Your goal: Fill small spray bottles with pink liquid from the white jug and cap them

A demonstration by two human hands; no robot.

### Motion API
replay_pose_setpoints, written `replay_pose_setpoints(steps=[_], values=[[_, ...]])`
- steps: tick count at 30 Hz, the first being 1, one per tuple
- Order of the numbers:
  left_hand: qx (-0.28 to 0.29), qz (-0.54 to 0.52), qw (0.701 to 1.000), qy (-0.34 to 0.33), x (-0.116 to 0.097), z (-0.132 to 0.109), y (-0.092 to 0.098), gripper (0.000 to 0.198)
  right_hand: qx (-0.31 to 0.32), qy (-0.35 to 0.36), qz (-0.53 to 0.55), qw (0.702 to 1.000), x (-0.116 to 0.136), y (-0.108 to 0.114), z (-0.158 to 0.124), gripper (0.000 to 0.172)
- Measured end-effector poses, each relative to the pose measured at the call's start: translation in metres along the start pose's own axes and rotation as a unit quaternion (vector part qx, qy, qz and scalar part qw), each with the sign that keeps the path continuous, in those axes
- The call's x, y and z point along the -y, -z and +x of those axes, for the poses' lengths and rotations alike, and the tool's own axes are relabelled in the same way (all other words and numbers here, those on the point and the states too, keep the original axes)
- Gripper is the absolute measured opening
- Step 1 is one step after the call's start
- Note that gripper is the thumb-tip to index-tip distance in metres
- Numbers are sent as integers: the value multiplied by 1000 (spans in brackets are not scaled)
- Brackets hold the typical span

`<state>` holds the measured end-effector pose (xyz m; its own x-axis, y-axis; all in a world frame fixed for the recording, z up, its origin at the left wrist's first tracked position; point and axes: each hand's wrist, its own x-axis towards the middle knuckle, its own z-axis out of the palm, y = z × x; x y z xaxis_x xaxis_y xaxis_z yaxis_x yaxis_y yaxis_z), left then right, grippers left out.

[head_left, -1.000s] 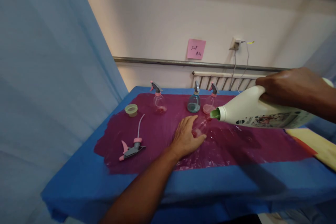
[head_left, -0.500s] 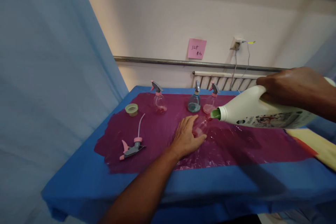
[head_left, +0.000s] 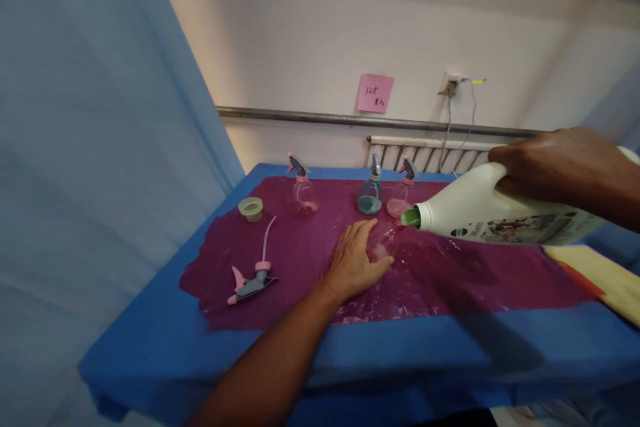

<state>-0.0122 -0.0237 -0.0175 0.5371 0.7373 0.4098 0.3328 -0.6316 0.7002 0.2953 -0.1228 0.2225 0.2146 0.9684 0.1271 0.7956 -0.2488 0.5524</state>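
My left hand (head_left: 354, 261) is wrapped round a clear spray bottle (head_left: 383, 248) without its head, its fingers and thumb on the near left side. Above it, my right hand (head_left: 563, 163) grips a large pale laundry detergent jug (head_left: 465, 217) by the handle, tipped over to the left. The jug's green-lined spout lies at the bottle's mouth; whether liquid is flowing I cannot make out. To the left, a grey and pink trigger sprayer head (head_left: 255, 283) rests on its side with its tube pointing away. A translucent green cap (head_left: 251, 209) stands farther back.
At the back stand a clear spray bottle (head_left: 305, 197), a blue one (head_left: 370, 197) and another clear one (head_left: 400, 199). Purple plastic sheeting (head_left: 295, 253) covers part of the blue-clothed table (head_left: 160, 310). A yellow and red packet (head_left: 595, 277) lies at the right. Blue curtain (head_left: 90, 147) hangs at left.
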Motion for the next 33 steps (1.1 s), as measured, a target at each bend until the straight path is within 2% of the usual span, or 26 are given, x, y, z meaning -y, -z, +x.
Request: replay_pose_setpoints(steps=[6, 13, 20, 28, 33], values=[[-1, 1, 1000, 3, 0, 0, 0, 81, -11, -6, 7, 1000, -1, -4, 2, 20], [-1, 0, 1000, 1, -1, -1, 0, 81, 15, -14, 2, 1000, 1, 2, 0, 19], [3, -1, 1000, 4, -1, -1, 0, 81, -6, -10, 33, 999, -2, -2, 2, 18], [2, 3, 1000, 1, 0, 0, -1, 82, 9, -5, -5, 1000, 0, 1, 2, 16], [1, 5, 1000, -2, 2, 0, -2, 83, 26, -29, -4, 999, 2, 1, 2, 15]])
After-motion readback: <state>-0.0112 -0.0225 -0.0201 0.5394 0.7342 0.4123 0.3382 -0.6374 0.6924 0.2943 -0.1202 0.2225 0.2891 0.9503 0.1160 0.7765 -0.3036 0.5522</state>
